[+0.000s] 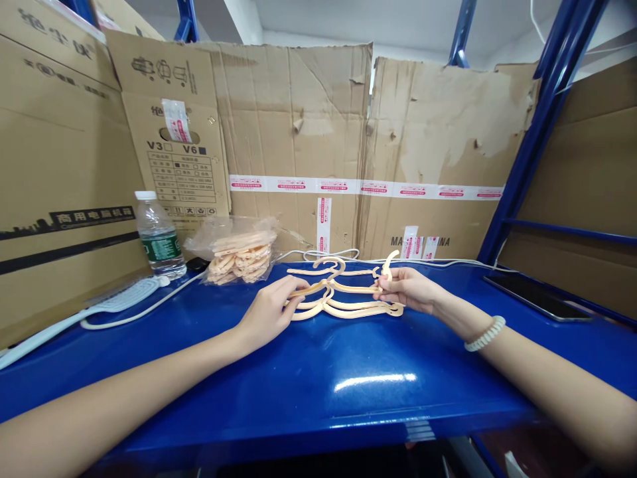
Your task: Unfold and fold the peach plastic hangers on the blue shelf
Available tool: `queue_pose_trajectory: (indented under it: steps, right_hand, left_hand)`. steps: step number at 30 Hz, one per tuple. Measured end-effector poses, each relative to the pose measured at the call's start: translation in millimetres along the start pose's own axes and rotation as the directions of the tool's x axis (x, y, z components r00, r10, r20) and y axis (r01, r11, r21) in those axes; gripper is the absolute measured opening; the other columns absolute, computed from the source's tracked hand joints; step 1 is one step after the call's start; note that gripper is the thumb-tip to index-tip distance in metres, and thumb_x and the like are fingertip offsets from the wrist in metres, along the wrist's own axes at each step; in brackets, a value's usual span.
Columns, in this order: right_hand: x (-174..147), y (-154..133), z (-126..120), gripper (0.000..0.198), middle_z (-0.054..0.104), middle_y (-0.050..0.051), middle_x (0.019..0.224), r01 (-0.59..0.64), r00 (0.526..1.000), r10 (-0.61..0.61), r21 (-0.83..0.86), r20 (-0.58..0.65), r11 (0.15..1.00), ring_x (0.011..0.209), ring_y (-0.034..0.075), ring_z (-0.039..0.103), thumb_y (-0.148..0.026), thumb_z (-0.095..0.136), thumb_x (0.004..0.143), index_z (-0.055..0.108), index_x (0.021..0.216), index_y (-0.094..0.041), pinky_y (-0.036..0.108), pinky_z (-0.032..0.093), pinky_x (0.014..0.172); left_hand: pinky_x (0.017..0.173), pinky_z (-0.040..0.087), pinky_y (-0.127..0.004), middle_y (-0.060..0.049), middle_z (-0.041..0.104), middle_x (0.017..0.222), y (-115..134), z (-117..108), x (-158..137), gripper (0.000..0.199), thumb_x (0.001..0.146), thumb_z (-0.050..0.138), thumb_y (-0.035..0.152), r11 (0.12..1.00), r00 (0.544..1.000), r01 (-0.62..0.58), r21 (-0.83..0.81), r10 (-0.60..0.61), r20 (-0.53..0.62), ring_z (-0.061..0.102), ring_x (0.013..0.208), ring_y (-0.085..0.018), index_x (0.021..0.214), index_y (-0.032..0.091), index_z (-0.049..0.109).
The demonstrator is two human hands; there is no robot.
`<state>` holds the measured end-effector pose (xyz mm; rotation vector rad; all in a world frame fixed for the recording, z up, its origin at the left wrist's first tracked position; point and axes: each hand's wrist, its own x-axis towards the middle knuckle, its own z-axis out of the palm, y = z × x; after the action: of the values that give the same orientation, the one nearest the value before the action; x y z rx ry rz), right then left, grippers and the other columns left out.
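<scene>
Several cream-coloured hangers (355, 308) lie close together on the blue table. One folding-style hanger (351, 288) is raised a little over the others, its hook standing up at the middle. My left hand (271, 305) pinches the left arm of that hanger between thumb and fingers. On the other side my right hand (411, 289) has its fingers closed at the right arm's end. A paler curved piece (389, 264) sticks up from those same fingers. Whether it is joined to the hanger is hidden by the fingertips.
A clear plastic bag (243, 249) of similar cream pieces lies at the back left. Beside it stand a water bottle (158, 236) and a light-blue flat-headed swatter (117, 299). A dark tablet (535, 299) rests at right. Cardboard (298, 119) walls the back; a white cable (343, 253) runs along it.
</scene>
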<state>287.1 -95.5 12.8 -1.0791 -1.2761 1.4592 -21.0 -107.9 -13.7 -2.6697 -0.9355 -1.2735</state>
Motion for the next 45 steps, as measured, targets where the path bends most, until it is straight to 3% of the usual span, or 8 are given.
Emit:
queue_pose_trajectory:
  steps: [8,29,36,45]
  right_hand:
    - [1.2,5.5,4.7,0.018,0.069,0.006,0.069,0.086,0.992,-0.088,-0.026,-0.092,0.996,0.06,0.015,0.069,0.0,0.072,0.072,0.058,0.066,-0.011,0.019,0.059,0.061]
    - [0.5,5.0,4.8,0.021,0.07,0.008,0.072,0.163,0.983,-0.169,-0.078,-0.074,0.983,0.064,0.018,0.07,-0.007,0.077,0.07,0.057,0.068,-0.012,0.025,0.061,0.065]
    - [-0.6,5.1,7.1,0.023,0.069,0.007,0.07,0.173,0.98,-0.18,-0.09,-0.083,0.981,0.062,0.014,0.068,-0.009,0.079,0.068,0.056,0.067,-0.012,0.016,0.055,0.055]
    - [3.1,9.0,2.9,0.031,0.07,0.008,0.075,0.215,0.974,-0.221,-0.104,-0.047,0.971,0.065,0.016,0.069,-0.018,0.085,0.06,0.056,0.07,-0.012,0.017,0.052,0.052]
  left_hand:
    - [0.073,0.048,-0.026,-0.003,0.062,0.095,-0.1,-0.5,-1.1,0.017,0.091,0.047,0.013,1.0,1.0,0.013,-0.014,-0.013,0.019,0.06,0.084,-0.015,0.104,0.018,0.056]
    - [0.072,0.05,-0.027,-0.004,0.063,0.094,2.8,-1.3,0.4,0.016,0.092,0.045,0.015,1.0,1.0,0.01,-0.011,-0.01,0.011,0.061,0.084,-0.017,0.103,0.018,0.056]
    - [0.072,0.049,-0.027,-0.004,0.063,0.094,1.9,-1.4,0.2,0.017,0.091,0.046,0.014,1.0,1.0,0.018,-0.006,-0.017,0.019,0.061,0.084,-0.017,0.104,0.018,0.057]
    - [0.073,0.05,-0.028,-0.004,0.064,0.094,1.8,-1.1,-0.1,0.018,0.09,0.046,0.014,1.0,1.0,0.009,0.011,-0.009,0.013,0.062,0.083,-0.017,0.103,0.018,0.057]
